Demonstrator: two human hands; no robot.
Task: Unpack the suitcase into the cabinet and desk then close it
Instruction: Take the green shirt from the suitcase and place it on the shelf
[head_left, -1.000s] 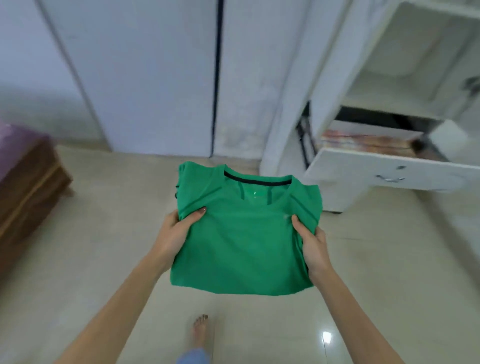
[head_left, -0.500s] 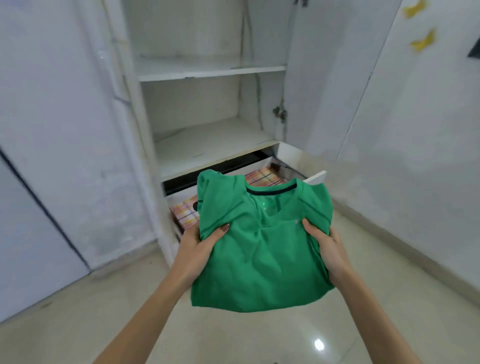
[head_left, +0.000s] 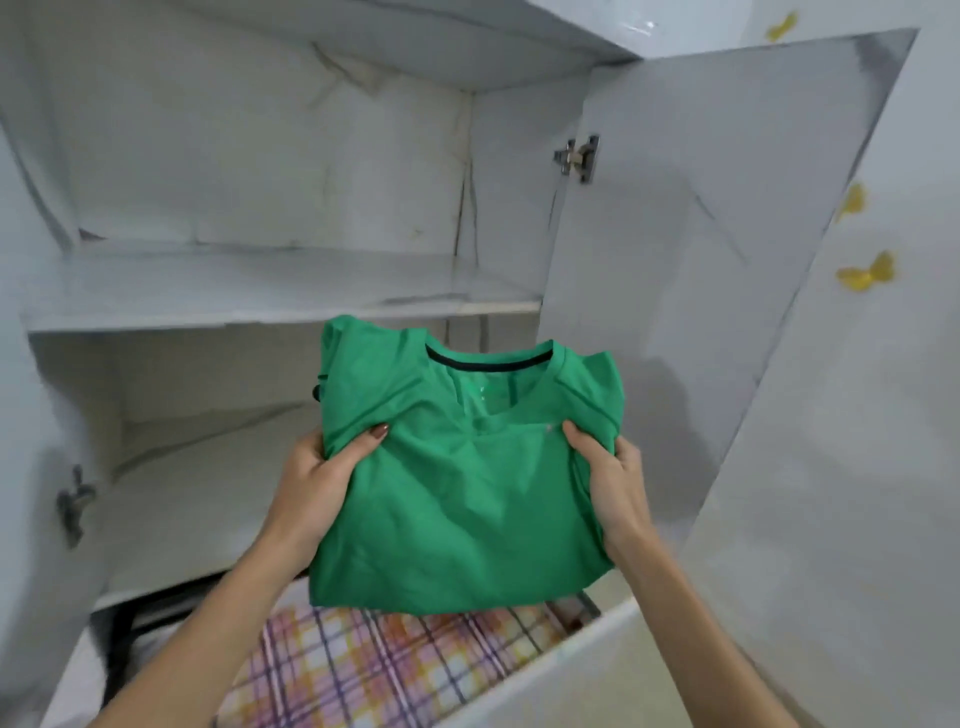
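Note:
A folded green T-shirt (head_left: 462, 493) with a dark collar trim is held up in front of the open white cabinet (head_left: 270, 291). My left hand (head_left: 319, 478) grips its left edge, thumb on top. On the right edge, my right hand (head_left: 608, 467) grips the same way. The shirt hangs above the pulled-out drawer (head_left: 550, 670) and level with the lower shelf (head_left: 192, 493). The suitcase is out of view.
A plaid cloth (head_left: 374, 670) lies inside the drawer below the shirt. The cabinet's right door (head_left: 691, 291) stands open beside my right hand; its left door (head_left: 47, 467) is open at the left edge. Yellow butterfly stickers (head_left: 865, 275) dot the right wall.
The view has swung from the floor toward the cabinet and moved close to it. Both hands carried the green shirt up to the shelves, above the drawer, with the same hold.

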